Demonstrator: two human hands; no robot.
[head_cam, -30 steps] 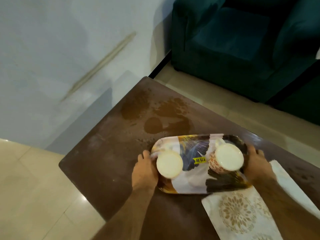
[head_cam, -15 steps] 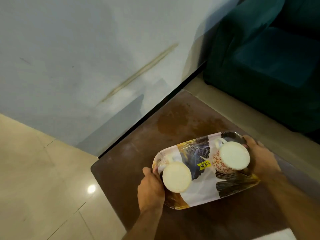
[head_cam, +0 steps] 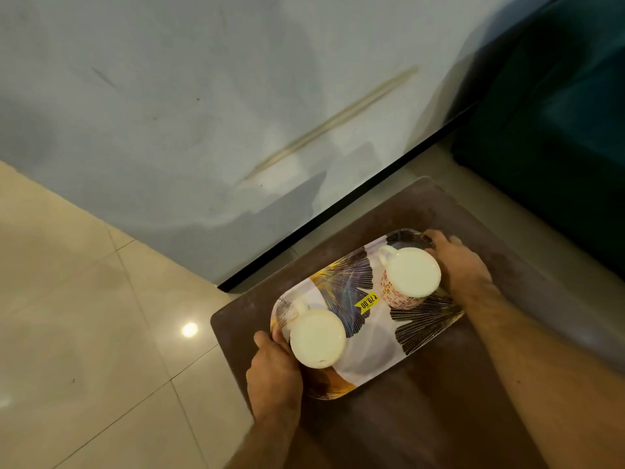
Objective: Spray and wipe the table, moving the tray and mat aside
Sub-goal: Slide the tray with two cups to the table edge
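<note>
Patterned tray point(head_cam: 358, 353), ends under left hand point(head_cam: 274, 374), right hand point(head_cam: 461, 265)

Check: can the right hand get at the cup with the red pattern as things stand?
Probably yes. The right hand grips the tray end right beside that cup, nothing between them, but it would have to let go of the tray.
</note>
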